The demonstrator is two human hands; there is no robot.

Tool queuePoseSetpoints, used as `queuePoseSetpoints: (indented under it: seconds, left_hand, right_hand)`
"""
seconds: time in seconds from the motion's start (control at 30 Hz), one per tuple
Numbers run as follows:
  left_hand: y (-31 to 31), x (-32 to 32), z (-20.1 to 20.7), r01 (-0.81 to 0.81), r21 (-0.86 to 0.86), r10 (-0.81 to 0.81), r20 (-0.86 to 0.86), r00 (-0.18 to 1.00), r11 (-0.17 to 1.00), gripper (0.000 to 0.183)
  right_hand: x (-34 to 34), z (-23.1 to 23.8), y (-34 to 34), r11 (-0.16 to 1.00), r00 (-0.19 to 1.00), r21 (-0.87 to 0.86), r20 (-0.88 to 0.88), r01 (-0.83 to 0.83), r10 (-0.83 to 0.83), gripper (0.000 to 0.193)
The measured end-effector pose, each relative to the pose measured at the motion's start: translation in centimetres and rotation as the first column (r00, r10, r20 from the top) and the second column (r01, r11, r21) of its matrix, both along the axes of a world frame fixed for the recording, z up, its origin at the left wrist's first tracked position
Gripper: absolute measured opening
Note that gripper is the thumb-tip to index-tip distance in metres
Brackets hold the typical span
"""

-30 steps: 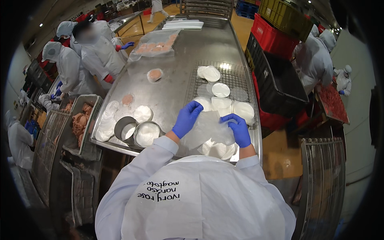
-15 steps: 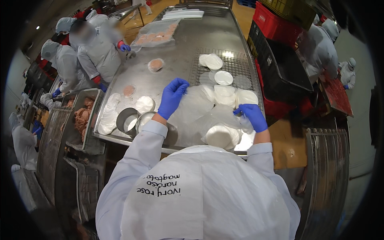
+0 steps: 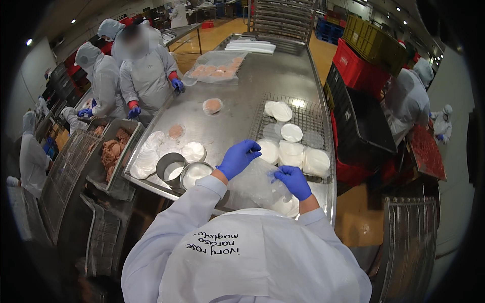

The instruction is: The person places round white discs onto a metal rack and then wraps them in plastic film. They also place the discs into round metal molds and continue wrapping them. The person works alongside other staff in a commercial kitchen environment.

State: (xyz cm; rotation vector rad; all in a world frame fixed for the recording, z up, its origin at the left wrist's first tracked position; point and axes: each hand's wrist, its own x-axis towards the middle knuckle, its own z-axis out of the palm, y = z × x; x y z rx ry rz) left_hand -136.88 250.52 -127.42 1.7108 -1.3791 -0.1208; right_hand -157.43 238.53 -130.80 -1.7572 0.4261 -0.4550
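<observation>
In the head view, clear plastic film (image 3: pixel 251 183) hangs around lower centre, over the steel worktop (image 3: pixel 252 86). The right hand (image 3: pixel 294 182) pinches it; whether the left hand (image 3: pixel 238 159) has its grip closed there too, I can't tell. Seemingly light, limp, clingy, tearable: best taken by 2 corners.

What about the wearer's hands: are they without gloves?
No, the left hand and right hand both wear blue gloves.
</observation>
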Motion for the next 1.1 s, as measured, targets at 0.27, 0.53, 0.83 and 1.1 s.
queuePoseSetpoints:
  seconds: [0.27,0.53,0.83,1.1]
  left_hand:
    - [2.1,-6.9,1.0,0.031,0.112,-0.032,0.008,0.999,0.993,0.029]
    - [3.0,-7.9,4.0,-0.007,-0.262,0.107,0.372,0.922,0.965,0.027]
    - [1.7,-6.7,-4.1,0.307,-0.012,-0.253,-0.598,0.761,0.952,0.022]
    - [2.4,-7.9,-4.5,0.368,-0.239,-0.389,-0.820,0.419,0.899,0.013]
  right_hand:
    - [0.1,-2.5,0.6,0.962,0.982,0.239,0.100,0.131,-0.159,0.016]
    - [-1.3,-3.4,-1.1,0.945,0.938,0.057,0.121,0.321,-0.326,0.021]
    - [-1.2,-1.6,2.8,0.987,0.994,0.138,0.055,0.082,-0.091,0.024]
    - [-2.2,-2.1,2.8,0.945,0.989,0.325,0.131,0.020,-0.066,0.020]
